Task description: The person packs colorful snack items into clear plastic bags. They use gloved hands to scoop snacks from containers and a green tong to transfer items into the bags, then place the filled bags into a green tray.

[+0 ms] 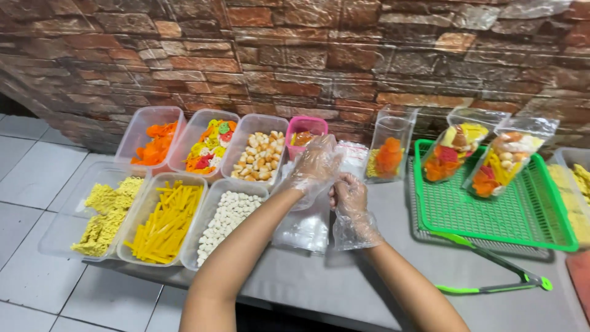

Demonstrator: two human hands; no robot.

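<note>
Our left hand (314,165) raised, gloved fingers curled, pinching a clear plastic bag (305,224) | our right hand (349,195) gloved, half-curled, touching the bag beside it | both above grey surface (344,276)

Green tray (556,203); pink tub (305,125); red-brown brick wall (295,55).

Snack tubs left, tray right, bags between.
Seven tubs (165,216) sit left of the hands; filled bags (458,150) stand in the tray (491,212), tongs (491,264) before it.

A green tray (491,221) holds filled snack bags (485,157), with green tongs (491,261) lying just in front.
</note>
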